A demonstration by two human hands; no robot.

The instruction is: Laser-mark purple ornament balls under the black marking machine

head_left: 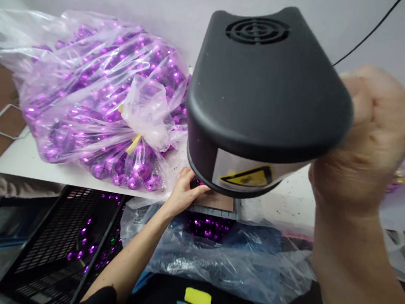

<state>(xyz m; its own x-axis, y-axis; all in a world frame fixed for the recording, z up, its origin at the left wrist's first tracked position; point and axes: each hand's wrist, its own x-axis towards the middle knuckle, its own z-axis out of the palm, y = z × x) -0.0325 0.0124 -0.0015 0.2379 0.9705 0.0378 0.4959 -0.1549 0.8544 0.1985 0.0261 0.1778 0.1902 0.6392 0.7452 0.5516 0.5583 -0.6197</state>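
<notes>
The right hand [368, 139] is clenched in a fist at the right side of a black machine head [265, 96], whose white label shows a yellow warning triangle [248, 177]; no writing is legible. The left hand [183, 191] reaches under it, fingers hidden, so its grip cannot be told, beside a tied bag of purple beads [96, 99] far left
</notes>
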